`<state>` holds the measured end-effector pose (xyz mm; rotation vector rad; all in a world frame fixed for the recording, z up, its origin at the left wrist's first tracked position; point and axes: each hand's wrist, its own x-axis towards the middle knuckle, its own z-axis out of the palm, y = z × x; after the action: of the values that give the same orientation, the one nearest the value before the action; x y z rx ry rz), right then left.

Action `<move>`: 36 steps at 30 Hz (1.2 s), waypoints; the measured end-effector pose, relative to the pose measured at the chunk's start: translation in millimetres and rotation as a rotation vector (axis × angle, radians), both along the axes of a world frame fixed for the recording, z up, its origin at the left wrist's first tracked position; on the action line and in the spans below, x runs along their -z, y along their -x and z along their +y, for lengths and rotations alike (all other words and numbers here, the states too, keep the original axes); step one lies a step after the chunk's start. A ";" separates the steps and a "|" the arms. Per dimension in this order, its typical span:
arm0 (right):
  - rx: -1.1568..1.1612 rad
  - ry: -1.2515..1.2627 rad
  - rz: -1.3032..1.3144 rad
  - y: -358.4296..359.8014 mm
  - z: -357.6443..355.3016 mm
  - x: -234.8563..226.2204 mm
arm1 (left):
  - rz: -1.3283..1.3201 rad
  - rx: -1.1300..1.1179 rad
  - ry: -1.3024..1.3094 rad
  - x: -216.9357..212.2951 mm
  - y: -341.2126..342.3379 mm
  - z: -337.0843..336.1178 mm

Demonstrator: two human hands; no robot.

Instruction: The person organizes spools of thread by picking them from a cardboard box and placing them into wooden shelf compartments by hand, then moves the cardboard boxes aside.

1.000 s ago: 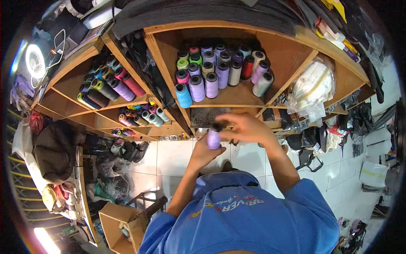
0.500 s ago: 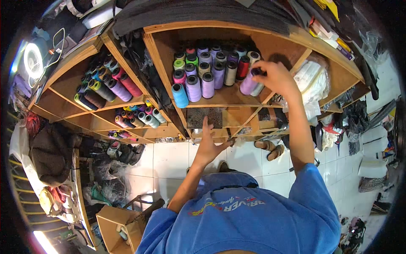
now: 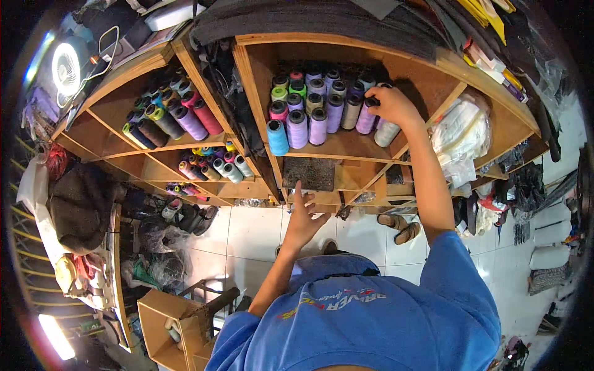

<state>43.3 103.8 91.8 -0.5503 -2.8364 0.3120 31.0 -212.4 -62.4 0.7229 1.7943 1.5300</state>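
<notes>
Wooden shelving unit (image 3: 346, 151), large, divided into open compartments, spanning the far side of the scene from left to right. Dark fabric rolls (image 3: 322, 25) laid across its top. White tiled floor (image 3: 253, 232) below, near the person. Cardboard box (image 3: 167, 321), open, at near left on the floor. Dark bag (image 3: 77, 204) at far left beside the shelving. White plastic bags (image 3: 461, 133) stuffed in the compartment right of centre. Round ring light (image 3: 67, 67), lit, at upper left. Pair of brown sandals (image 3: 399, 227) on the floor under the shelf, right of centre. Centre compartment: thread cones (image 3: 309, 114) in blue, purple, pink, green and grey, standing in rows. Left compartment: a further group of mixed thread cones (image 3: 170, 117), tilted. Right hand (image 3: 393, 105) raised into the centre compartment, fingers curled around the top of a purple thread cone (image 3: 366, 119) at the right end of the rows, just beside a white cone (image 3: 387, 133). Left hand (image 3: 303, 216) lower, in front of the shelf's bottom edge, open with fingers spread, holding nothing.
</notes>
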 end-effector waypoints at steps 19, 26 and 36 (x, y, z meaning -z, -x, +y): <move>-0.548 1.012 -0.111 -21.4 -123.2 -67.3 | 0.022 -0.176 0.052 18.4 5.5 -56.1; -0.668 1.317 -0.713 55.1 -299.0 113.5 | 0.106 -0.357 0.158 -11.1 26.3 -188.1; -1.279 0.985 -1.120 139.8 -546.3 133.1 | -0.047 -1.315 0.185 -3.6 -30.9 -402.9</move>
<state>-96.5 -442.5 -41.3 1.6135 -3.2711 2.2007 62.0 -615.4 -58.8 -0.7900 2.4541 1.9904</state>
